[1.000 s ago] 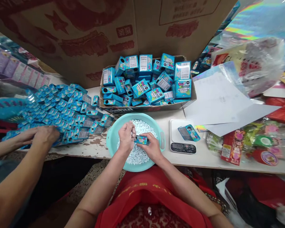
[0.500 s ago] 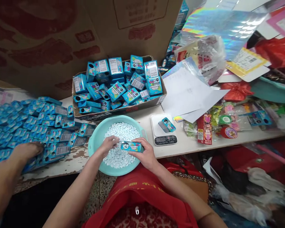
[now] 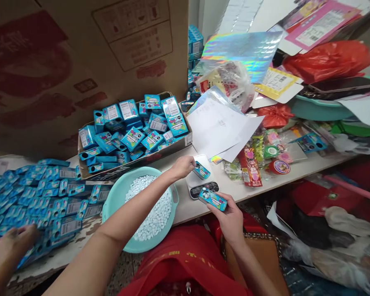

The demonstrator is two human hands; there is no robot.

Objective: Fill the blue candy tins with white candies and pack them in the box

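Note:
My left hand (image 3: 183,167) reaches across the basin to the scale. Its fingers are pinched together at the windowed end of a small blue candy box (image 3: 202,171), which lies on the white digital scale (image 3: 191,180); what is between the fingertips is too small to make out. My right hand (image 3: 231,213) grips another blue candy box (image 3: 215,200), with its round window facing up, in front of the scale. Pale small candies (image 3: 156,209) fill the turquoise basin (image 3: 109,205), partly hidden under my left forearm.
An open carton (image 3: 135,162) full of blue boxes stands behind the basin. At left, another person's hand (image 3: 17,242) is over rows of blue boxes (image 3: 46,189). White papers (image 3: 218,123) and packaged sweets (image 3: 251,168) lie to the right. A large cardboard box (image 3: 89,49) rises behind.
My left hand has moved from over the candies to the box on the scale. My right hand has carried its box rightward, away from the basin. The view has shifted.

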